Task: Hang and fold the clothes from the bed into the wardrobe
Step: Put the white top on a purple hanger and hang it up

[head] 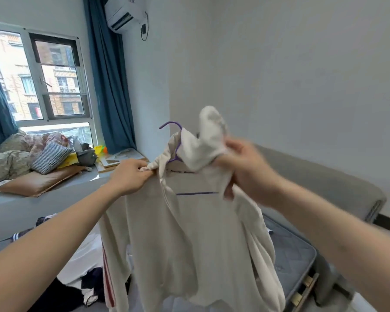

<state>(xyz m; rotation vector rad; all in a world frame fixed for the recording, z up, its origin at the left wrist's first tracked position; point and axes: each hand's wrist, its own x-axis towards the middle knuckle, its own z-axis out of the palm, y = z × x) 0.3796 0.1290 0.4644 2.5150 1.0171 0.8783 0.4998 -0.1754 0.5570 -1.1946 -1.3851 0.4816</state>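
Observation:
A cream zip-up jacket (189, 239) with red stripes down one sleeve hangs in the air in front of me, over the bed. A purple hanger (175, 140) is partly inside it, its hook sticking up above the collar and its bar showing across the open front. My left hand (128, 176) pinches the jacket's left shoulder. My right hand (241, 170) grips the right shoulder and the bunched hood, and is blurred. The wardrobe is out of view.
Dark clothes (77, 291) lie on the bed (286, 251) below the jacket. A grey headboard (324, 185) runs along the right wall. Pillows and a checked cushion (51, 157) sit on the window ledge at left, beside blue curtains (110, 75).

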